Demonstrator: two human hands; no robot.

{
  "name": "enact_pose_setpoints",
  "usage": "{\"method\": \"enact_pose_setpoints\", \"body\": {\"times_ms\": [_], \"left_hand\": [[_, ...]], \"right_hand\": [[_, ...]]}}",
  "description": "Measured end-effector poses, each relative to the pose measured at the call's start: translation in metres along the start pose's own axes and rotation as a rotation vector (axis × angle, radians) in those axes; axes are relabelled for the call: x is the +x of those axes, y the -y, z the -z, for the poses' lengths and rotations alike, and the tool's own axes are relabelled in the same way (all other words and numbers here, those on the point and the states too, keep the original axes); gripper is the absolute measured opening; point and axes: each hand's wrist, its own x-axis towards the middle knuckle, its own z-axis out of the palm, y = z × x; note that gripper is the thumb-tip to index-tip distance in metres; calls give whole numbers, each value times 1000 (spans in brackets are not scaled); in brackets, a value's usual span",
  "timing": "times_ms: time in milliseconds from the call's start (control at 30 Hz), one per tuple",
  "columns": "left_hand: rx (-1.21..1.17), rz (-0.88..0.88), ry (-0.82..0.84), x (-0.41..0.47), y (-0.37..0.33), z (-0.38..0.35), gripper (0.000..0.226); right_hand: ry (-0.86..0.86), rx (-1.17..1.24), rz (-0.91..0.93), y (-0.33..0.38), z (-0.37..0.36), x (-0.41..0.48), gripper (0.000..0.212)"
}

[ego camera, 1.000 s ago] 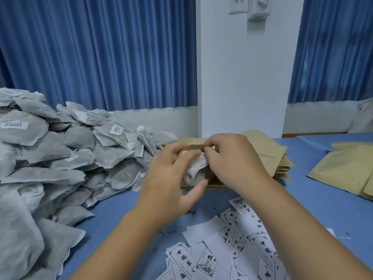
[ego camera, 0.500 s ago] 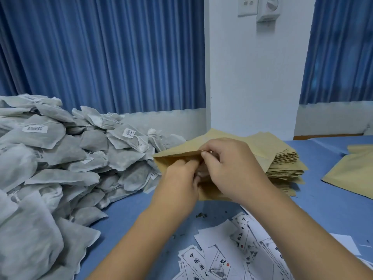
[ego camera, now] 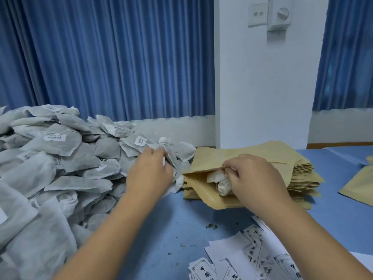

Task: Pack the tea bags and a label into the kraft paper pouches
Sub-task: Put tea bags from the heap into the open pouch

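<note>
Blue table (ego camera: 171, 229): left hand (ego camera: 150, 170) now off pouch (ego camera: 212, 162), on tea bags (ego camera: 60, 158)

Blue curtain (ego camera: 111, 57) far behind left hand (ego camera: 150, 172); white pillar (ego camera: 262, 87) behind right hand (ego camera: 256, 178), switch plate (ego camera: 258, 14) and dial (ego camera: 281, 14) up top. Blue tablecloth (ego camera: 171, 229) under both, crumbs (ego camera: 211, 226) on near side.
</note>
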Motion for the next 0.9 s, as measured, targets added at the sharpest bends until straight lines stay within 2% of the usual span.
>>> {"method": "enact_pose_setpoints", "body": {"times_ms": [133,233,400,500,633,700,800,900], "left_hand": [[254,29,14,53,14,1,37],[413,55,86,85,18,-8,52],[265,184,238,110,7,-35,69],[223,234,306,113,5,-52,63],[373,259,390,109,6,-72,47],[458,188,389,105,9,-82,43],[529,-33,289,103,17,-87,32],[444,-165,231,98,22,-79,25]], "right_hand": [[27,-11,-8,-2,-1,1,23],[30,-11,-12,-2,-2,2,22],[9,-1,-14,-6,-3,3,20],[7,6,-17,-8,-4,3,20],[6,13,-11,-9,-6,4,20],[16,18,-10,-9,-6,5,19],[21,18,-6,-10,-6,6,19],[14,22,-5,-12,-5,7,19]]}}
